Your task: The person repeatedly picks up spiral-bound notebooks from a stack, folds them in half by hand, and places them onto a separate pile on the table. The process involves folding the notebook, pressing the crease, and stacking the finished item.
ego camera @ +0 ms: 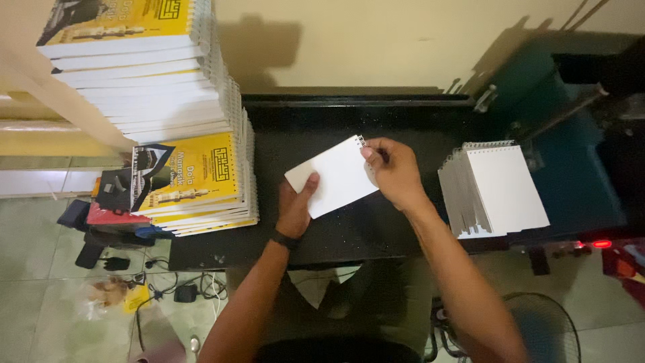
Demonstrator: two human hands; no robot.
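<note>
A small white booklet (334, 176) with a wire spiral along its far edge is held tilted above the black table (309, 121). My left hand (295, 205) grips its near left corner from below, thumb on top. At the booklet's far right corner, my right hand (393, 171) pinches the spiral end. To the right lies a fanned stack of white spiral-bound booklets (497, 188), apart from both hands.
A tall stack of yellow-covered spiral books (191, 178) stands on the table's left, with more piled above. A dark blue machine (571, 168) with a red light sits at right. Cables and chargers (168, 289) litter the tiled floor; a fan (544, 329) stands at lower right.
</note>
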